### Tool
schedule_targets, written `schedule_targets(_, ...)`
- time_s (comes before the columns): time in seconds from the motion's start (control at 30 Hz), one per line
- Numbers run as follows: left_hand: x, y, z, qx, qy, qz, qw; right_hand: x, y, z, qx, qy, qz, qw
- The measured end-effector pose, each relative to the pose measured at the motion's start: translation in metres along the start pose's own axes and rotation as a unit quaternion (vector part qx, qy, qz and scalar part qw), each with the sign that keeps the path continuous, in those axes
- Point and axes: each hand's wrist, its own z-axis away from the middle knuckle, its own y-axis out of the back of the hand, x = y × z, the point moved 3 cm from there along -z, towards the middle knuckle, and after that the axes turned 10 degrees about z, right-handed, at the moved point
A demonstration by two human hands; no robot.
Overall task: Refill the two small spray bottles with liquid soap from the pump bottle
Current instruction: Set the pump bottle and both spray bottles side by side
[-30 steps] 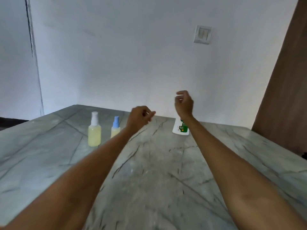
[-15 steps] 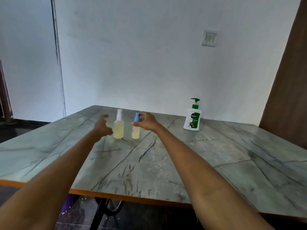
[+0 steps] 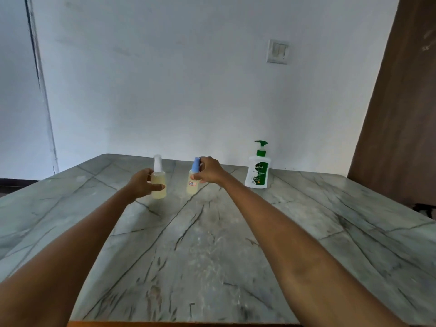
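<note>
Far across the grey marble-patterned table (image 3: 212, 256), left hand (image 3: 141, 185) grips the clear white-capped spray bottle (image 3: 158, 185); right hand (image 3: 210, 172) pinches the blue-capped spray bottle (image 3: 192, 185). Right of that grip stands the white green-pump soap bottle (image 3: 257, 171). Steadying bodies while unscrewing caps should prevent tipping.

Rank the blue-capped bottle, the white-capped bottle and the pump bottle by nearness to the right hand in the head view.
1. Blue-capped bottle: in the right hand's grip.
2. White-capped bottle: to its left, held by the left hand.
3. Pump bottle: to its right, farthest.
</note>
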Motion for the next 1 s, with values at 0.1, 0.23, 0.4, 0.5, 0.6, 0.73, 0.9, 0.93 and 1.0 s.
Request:
schedule_targets(0.1, 0.01, -0.016, -0.017, -0.003, -0.021, 0.006, 1.0, 0.021, 0.013, -0.012, 0.017, -0.011, 0.001, 1.0)
schedule_targets(0.23, 0.015, -0.044, -0.047, -0.015, -0.032, 0.014, 0.999, 0.055, 0.023, -0.031, 0.031, -0.031, -0.002, 0.999)
schedule_targets(0.4, 0.012, -0.086, -0.085, -0.021, -0.04, 0.026, 0.999, 0.089, 0.033, -0.062, 0.046, -0.051, 0.001, 0.998)
schedule_targets(0.5, 0.013, -0.107, -0.105, -0.026, -0.048, 0.034, 0.998, 0.103, 0.033, -0.081, 0.04, -0.055, 0.002, 0.998)
schedule_targets(0.6, 0.011, -0.119, -0.123, -0.032, -0.054, 0.041, 0.997, 0.115, 0.028, -0.092, 0.027, -0.067, 0.005, 0.997)
schedule_targets(0.73, 0.002, -0.13, -0.133, -0.019, -0.046, 0.042, 0.998, 0.129, 0.018, -0.099, 0.014, -0.082, -0.01, 0.996)
schedule_targets(0.9, 0.002, -0.131, -0.135, -0.037, -0.038, 0.036, 0.998, 0.13, 0.018, -0.1, -0.004, -0.092, -0.038, 0.995)
schedule_targets(0.93, 0.002, -0.131, -0.136, -0.036, -0.039, 0.031, 0.998, 0.129, 0.018, -0.099, -0.009, -0.092, -0.041, 0.995)
schedule_targets(1.0, 0.002, -0.13, -0.136, -0.034, -0.038, 0.021, 0.998, 0.126, 0.017, -0.098, -0.021, -0.094, -0.043, 0.994)
